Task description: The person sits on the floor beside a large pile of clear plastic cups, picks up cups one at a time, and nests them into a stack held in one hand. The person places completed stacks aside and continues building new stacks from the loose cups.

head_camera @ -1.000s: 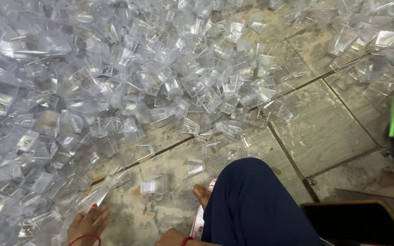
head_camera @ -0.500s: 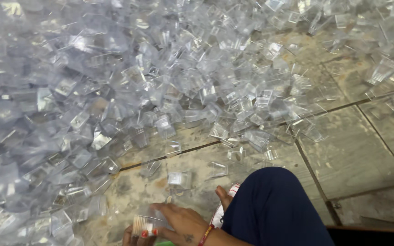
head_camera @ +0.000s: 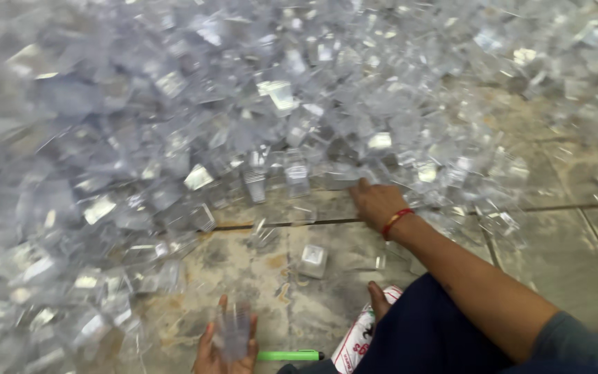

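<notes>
A huge heap of small clear plastic cups covers the tiled floor ahead and to the left. My right hand, with a red thread on its wrist, reaches out to the heap's near edge, and its fingertips are among the cups there. Whether it grips one is hidden. My left hand is at the bottom edge, holding a short stack of clear cups upright. A single cup lies on the floor between my hands.
A green pen-like stick lies on the floor beside my left hand. My bare foot rests on a white printed sack, next to my dark blue trouser leg. Beige floor tiles show at the right.
My right arm has stretched forward from beside my knee to the heap's edge. My left hand now holds a stack of cups low in view. The view has swung left.
</notes>
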{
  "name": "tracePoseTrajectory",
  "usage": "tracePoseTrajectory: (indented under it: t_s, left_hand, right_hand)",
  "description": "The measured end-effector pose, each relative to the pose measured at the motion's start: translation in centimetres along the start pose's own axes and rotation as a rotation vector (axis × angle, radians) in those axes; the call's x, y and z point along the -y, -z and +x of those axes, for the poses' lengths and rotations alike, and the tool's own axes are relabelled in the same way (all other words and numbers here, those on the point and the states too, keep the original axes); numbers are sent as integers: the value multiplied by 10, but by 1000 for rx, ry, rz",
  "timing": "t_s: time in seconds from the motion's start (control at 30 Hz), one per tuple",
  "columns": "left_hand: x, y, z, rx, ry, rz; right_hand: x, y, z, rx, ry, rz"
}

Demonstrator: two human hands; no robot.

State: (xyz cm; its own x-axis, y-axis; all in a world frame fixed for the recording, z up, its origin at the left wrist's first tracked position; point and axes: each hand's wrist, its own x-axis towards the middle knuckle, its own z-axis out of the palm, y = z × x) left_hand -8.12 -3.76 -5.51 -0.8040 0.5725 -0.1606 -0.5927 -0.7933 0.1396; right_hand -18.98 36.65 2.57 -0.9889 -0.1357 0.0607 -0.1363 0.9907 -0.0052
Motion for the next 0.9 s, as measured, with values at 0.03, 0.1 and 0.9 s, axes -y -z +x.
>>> tracePoseTrajectory:
  t_s: [0.03,0.1,0.9]
  left_hand:
    - [1,3,-2,-37,-50,25]
    - [6,6,-5,-116,-135,70]
    - [19,-3,-19,-205,-208,104]
  right_hand:
    - [-3,-2,3,11,-29,-1]
    - [1,-6,5,23,-66,17]
    - [34,-15,67,94,-81,-9]
